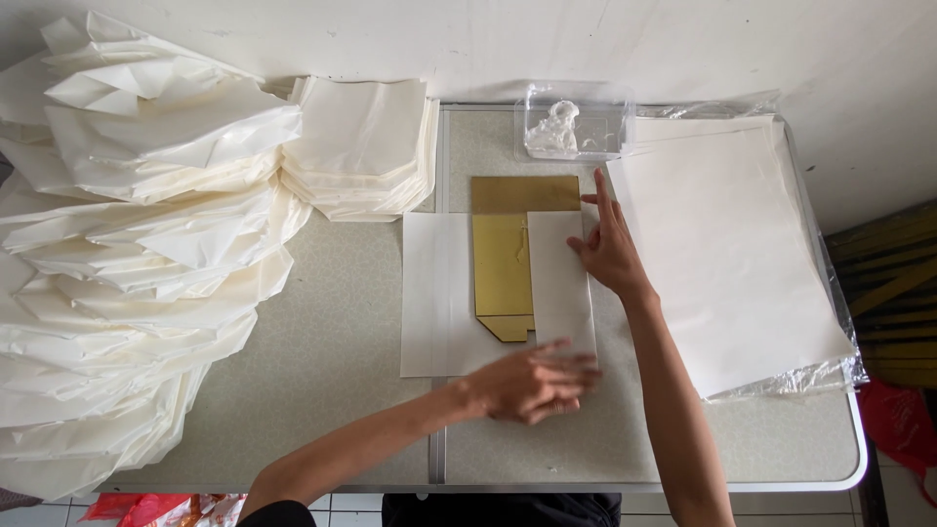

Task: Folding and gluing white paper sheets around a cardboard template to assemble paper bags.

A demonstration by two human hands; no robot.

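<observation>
Hands [535,383] [607,246] flat, open, pressing white paper [435,293]

Both forearms were bare from elbow to wrist. The left hand [535,383] and right hand [609,250] carried no gloves, rings or watch. A dark garment showed below the table edge [586,485].
</observation>
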